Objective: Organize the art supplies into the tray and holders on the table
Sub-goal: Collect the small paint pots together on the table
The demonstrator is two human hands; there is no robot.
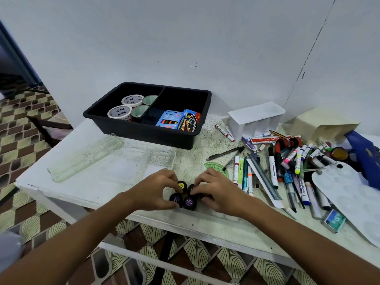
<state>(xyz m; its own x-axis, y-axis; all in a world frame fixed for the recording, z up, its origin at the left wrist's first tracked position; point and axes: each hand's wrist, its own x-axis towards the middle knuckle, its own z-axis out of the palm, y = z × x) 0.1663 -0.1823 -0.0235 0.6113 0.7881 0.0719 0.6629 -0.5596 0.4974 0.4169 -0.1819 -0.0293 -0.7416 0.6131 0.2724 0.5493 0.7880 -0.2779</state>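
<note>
Head view, lower centre: left hand (pixel 158 189) and right hand (pixel 216 192) grip small round black paint pots (pixel 186 197) on the speckled counter (pixel 86 182). Black plastic tray (pixel 144 132), upper centre, holds white "Ninso" tape rolls (pixel 119 113) and a blue "NEON" box (pixel 169 119).

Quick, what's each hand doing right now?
Left hand: gripping small black round paint pots.
Right hand: gripping the same cluster of pots.

White wall (pixel 185 38) behind a worn table (pixel 67 171); patterned floor (pixel 26 112).
</note>
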